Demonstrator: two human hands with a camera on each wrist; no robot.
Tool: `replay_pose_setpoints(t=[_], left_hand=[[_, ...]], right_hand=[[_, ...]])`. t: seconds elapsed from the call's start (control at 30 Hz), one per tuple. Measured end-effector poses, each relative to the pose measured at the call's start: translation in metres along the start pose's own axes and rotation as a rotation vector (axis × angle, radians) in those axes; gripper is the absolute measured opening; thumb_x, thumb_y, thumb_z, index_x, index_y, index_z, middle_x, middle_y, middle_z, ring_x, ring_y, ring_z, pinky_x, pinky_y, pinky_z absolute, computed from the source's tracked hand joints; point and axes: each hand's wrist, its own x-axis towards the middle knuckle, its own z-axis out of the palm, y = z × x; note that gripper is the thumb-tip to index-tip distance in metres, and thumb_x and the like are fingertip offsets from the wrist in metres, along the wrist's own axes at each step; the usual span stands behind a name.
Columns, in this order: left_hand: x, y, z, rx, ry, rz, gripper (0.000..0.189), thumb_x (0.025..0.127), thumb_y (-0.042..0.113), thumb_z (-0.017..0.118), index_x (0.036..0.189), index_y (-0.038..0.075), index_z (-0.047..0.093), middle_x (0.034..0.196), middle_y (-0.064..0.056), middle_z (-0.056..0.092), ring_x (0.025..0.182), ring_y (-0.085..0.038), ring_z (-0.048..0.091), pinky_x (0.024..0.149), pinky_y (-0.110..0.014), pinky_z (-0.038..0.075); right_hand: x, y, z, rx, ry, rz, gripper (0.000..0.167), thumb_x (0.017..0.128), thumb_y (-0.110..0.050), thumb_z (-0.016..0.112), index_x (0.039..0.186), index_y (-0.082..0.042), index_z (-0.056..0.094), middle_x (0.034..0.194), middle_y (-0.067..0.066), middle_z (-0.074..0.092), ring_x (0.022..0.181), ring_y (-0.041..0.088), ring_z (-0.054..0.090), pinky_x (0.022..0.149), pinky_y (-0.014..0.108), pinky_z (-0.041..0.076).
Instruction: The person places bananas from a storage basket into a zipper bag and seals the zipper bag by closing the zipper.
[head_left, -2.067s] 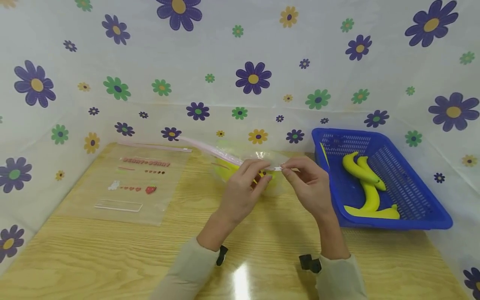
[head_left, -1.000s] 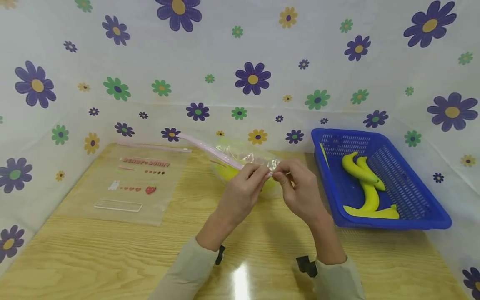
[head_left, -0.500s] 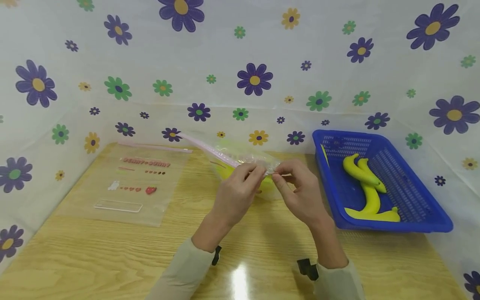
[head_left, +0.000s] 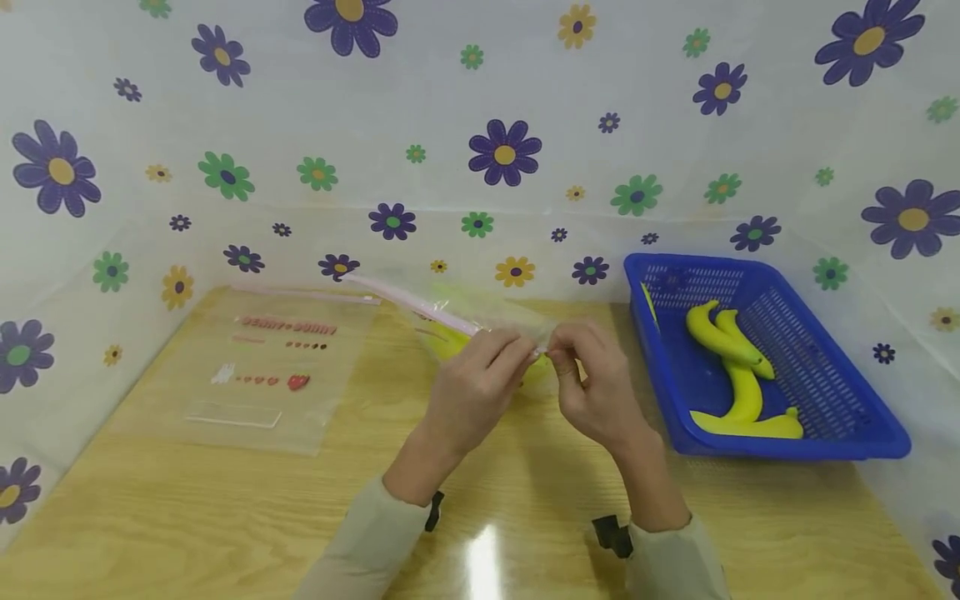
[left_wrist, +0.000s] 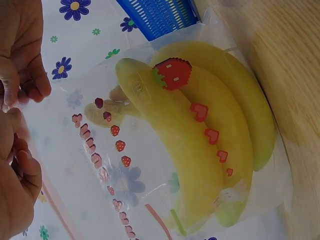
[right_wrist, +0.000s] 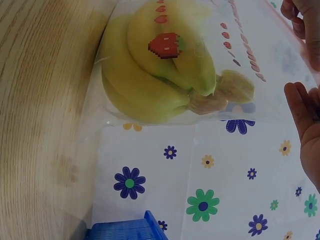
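Observation:
A clear zip bag (left_wrist: 165, 195) with pink strawberry and heart prints stands on the table, holding a bunch of bananas (left_wrist: 195, 135). Its pink zip strip (head_left: 423, 306) slants down toward the hands in the head view. My left hand (head_left: 472, 387) pinches the bag's top edge close to its right end. Just beside it, the right hand (head_left: 600, 387) pinches the end of that edge with thumb and forefinger. A small white bit, perhaps the zip slider, shows between the fingertips, mostly covered by them.
A blue plastic basket (head_left: 847, 408) with several bananas (head_left: 742, 392) sits at the right. Flat on the table's left side lies another printed zip bag (head_left: 262, 358). Flower-patterned cloth (head_left: 420, 100) walls the back and sides of the wooden table (head_left: 225, 508).
The right hand has moved left and slightly down, so its fingertips are now near the left hand's. The white slider, plain to see between the hands earlier, is mostly covered.

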Motion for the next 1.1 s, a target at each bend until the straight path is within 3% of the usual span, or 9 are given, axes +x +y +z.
replay_pose_setpoints(t=[0.1,0.2,0.27,0.4,0.63,0.87,1.0,1.1], left_hand=[[-0.003,0.002,-0.004,0.01,-0.013,-0.025,0.014,0.1,0.014,0.06,0.096,0.003,0.068,0.093,-0.008,0.067,0.081,-0.021,0.066,0.071,-0.023,0.057],[-0.005,0.001,-0.006,0.005,-0.046,-0.052,0.013,0.099,0.013,0.062,0.098,0.002,0.068,0.095,-0.009,0.068,0.086,-0.022,0.068,0.077,-0.025,0.058],[-0.007,0.001,-0.008,0.007,-0.053,-0.055,0.014,0.099,0.013,0.062,0.098,0.002,0.069,0.095,-0.009,0.069,0.086,-0.022,0.068,0.078,-0.025,0.058],[-0.005,0.001,-0.008,0.033,-0.022,-0.021,0.016,0.1,0.015,0.059,0.096,0.003,0.069,0.092,-0.006,0.069,0.077,-0.02,0.065,0.072,-0.022,0.057],[0.001,0.0,-0.004,0.047,0.013,0.028,0.014,0.101,0.013,0.059,0.095,0.005,0.067,0.091,-0.004,0.067,0.074,-0.02,0.062,0.067,-0.022,0.056],[-0.004,0.003,-0.007,0.031,-0.047,0.009,0.013,0.099,0.014,0.061,0.095,0.004,0.068,0.091,-0.006,0.066,0.073,-0.019,0.06,0.066,-0.02,0.054],[0.0,-0.002,-0.009,0.033,-0.073,-0.015,0.013,0.099,0.014,0.06,0.096,0.004,0.068,0.093,-0.006,0.066,0.074,-0.019,0.058,0.065,-0.02,0.052],[0.001,-0.004,-0.01,0.031,-0.056,-0.031,0.014,0.1,0.016,0.059,0.097,0.005,0.067,0.093,-0.007,0.065,0.078,-0.02,0.061,0.064,-0.02,0.054]], right_hand=[[-0.002,-0.004,0.001,0.031,-0.01,0.035,0.006,0.094,0.005,0.06,0.089,0.002,0.058,0.086,0.011,0.056,0.076,0.019,0.053,0.07,0.019,0.05],[-0.003,-0.006,0.001,0.063,-0.028,0.061,0.002,0.093,0.004,0.063,0.092,0.002,0.063,0.089,0.012,0.059,0.081,0.021,0.058,0.077,0.017,0.054],[-0.005,-0.008,0.002,0.064,-0.038,0.071,0.007,0.097,-0.004,0.062,0.094,0.002,0.065,0.091,0.012,0.06,0.082,0.021,0.06,0.08,0.016,0.054],[-0.004,-0.008,0.005,0.015,-0.027,0.037,0.022,0.102,-0.017,0.055,0.094,0.001,0.063,0.089,0.011,0.059,0.079,0.021,0.057,0.076,0.017,0.048],[0.003,-0.004,0.009,-0.05,0.036,-0.072,0.023,0.103,-0.015,0.049,0.089,0.001,0.056,0.085,0.01,0.054,0.075,0.02,0.052,0.067,0.026,0.045],[-0.009,-0.007,0.007,-0.063,0.031,0.008,0.025,0.103,-0.019,0.048,0.089,0.0,0.056,0.084,0.01,0.053,0.076,0.019,0.051,0.07,0.023,0.044],[-0.005,-0.004,0.007,-0.062,0.038,0.036,0.025,0.103,-0.019,0.048,0.09,0.002,0.055,0.086,0.012,0.054,0.08,0.022,0.052,0.075,0.025,0.047],[0.0,-0.003,0.007,-0.051,0.041,0.021,0.026,0.104,-0.019,0.047,0.09,0.002,0.055,0.087,0.013,0.053,0.082,0.023,0.052,0.076,0.026,0.048]])
